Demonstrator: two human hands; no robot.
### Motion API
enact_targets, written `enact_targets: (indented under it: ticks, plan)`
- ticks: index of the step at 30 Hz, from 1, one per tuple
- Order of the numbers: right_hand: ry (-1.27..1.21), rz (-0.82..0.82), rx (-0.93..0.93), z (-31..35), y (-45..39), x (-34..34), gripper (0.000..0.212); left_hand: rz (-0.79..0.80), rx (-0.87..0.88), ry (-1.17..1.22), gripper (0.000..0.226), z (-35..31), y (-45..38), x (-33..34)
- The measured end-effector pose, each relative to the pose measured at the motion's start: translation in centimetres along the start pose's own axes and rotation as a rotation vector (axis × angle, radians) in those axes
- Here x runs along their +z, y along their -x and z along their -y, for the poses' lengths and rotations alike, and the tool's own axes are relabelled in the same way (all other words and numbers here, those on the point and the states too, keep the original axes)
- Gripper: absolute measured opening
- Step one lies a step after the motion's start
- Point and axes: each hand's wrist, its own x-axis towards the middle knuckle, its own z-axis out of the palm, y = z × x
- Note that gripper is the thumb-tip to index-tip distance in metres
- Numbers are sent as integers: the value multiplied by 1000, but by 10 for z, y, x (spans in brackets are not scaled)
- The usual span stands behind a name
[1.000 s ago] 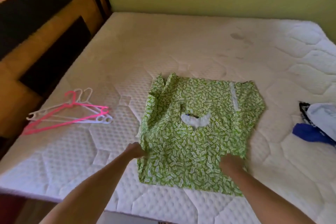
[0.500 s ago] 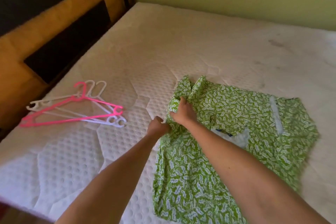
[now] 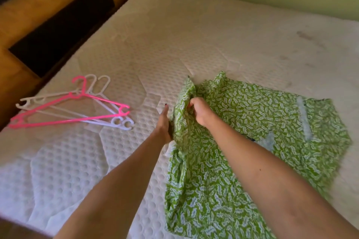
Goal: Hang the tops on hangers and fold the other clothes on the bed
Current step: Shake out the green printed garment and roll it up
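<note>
Right hand fingers curled, gripping bunched sleeve of green leaf-print cotton top mid-bed. Left hand fingers straight, pressed against top's left edge. Pink and white plastic hangers near bed's left edge.

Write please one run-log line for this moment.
right hand: grips green top | left hand: open beside it | hangers: untouched on mattress

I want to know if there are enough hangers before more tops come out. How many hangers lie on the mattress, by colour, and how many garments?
Pink hangers: 1
White hangers: 2
Green patterned garment: 1
Total: 4 things, 3 of them hangers
</note>
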Motion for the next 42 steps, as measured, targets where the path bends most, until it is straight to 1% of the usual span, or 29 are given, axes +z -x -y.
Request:
enact_targets:
  ticks: [1, 3, 4, 5, 6, 8, 9, 11, 12, 13, 14, 15, 17, 19, 20, 22, 23, 24, 26, 28, 29, 31, 32, 34, 35, 37, 39, 40, 42]
  plan:
    - [128, -42, -43, -2, 3, -4, 11, -20, 29, 2, 52, -2, 3, 3]
    - [435, -299, -157, -10, 10, -11, 30, -207, 210, -29, 22, -6, 5, 12]
    - [417, -393, -152, -17, 15, -13, 37, -310, 352, -113, 24, -4, 6, 15]
    - [321, -402, -112, -24, 19, -12, 43, -384, 500, -299, 34, 0, 7, 18]
    - [179, -333, -23, -31, 23, -15, 51, -413, 652, -586, 41, 8, 10, 24]
    - [-131, -129, 139, -39, 25, -24, 74, -318, 912, -1243, 44, 32, 16, 36]
    - [-277, -123, 143, -40, 25, -36, 84, -222, 987, -1487, 42, 43, 21, 45]
    - [-452, -333, 26, -35, 34, -70, 84, 13, 1056, -1805, 45, 63, 27, 58]
    - [-427, -428, -59, -35, 39, -86, 78, 99, 1054, -1937, 49, 70, 26, 61]
    - [-313, -483, -134, -43, 40, -104, 73, 165, 1015, -2056, 51, 80, 24, 63]
    - [-139, -485, -180, -51, 45, -117, 70, 211, 954, -2158, 54, 87, 22, 62]
    - [73, -441, -180, -59, 49, -124, 78, 247, 891, -2225, 56, 94, 21, 59]
    - [532, -273, -131, -81, 55, -129, 90, 299, 827, -2265, 59, 110, 20, 55]
    - [962, -108, -147, -104, 53, -129, 76, 326, 803, -2261, 59, 121, 15, 49]
    - [1111, -98, -196, -111, 52, -130, 64, 329, 803, -2244, 59, 123, 11, 45]
    - [1185, -154, -301, -113, 49, -136, 39, 299, 788, -2220, 61, 128, 7, 41]
    - [1100, -190, -321, -112, 50, -140, 30, 269, 781, -2209, 63, 129, 8, 42]
    - [907, -238, -321, -110, 50, -144, 24, 227, 777, -2182, 65, 129, 9, 42]
    - [274, -398, -242, -113, 59, -154, 23, 129, 774, -2092, 66, 129, 8, 47]
    - [-392, -557, -66, -126, 73, -166, 31, 71, 763, -2015, 63, 130, 10, 55]
    - [-640, -589, 42, -137, 82, -170, 33, 57, 757, -2021, 60, 130, 11, 58]
    - [-950, -563, 207, -164, 106, -174, 44, 52, 745, -2070, 58, 133, 14, 63]
    - [-1021, -524, 244, -176, 117, -176, 52, 56, 739, -2088, 58, 135, 15, 63]
    - [-972, -490, 297, -192, 134, -178, 52, 46, 773, -2124, 59, 137, 18, 62]
    - [-906, -515, 312, -194, 137, -179, 48, 36, 794, -2138, 60, 137, 20, 61]
    - [-770, -657, 287, -196, 132, -183, 45, 26, 782, -2188, 63, 139, 23, 57]
    - [-660, -797, 212, -190, 124, -192, 54, -2, 755, -2225, 63, 140, 25, 50]
    - [-643, -831, 181, -185, 122, -196, 61, -16, 755, -2230, 64, 139, 25, 46]
    - [-577, -830, 243, -178, 115, -210, 70, 13, 770, -2262, 67, 138, 25, 38]
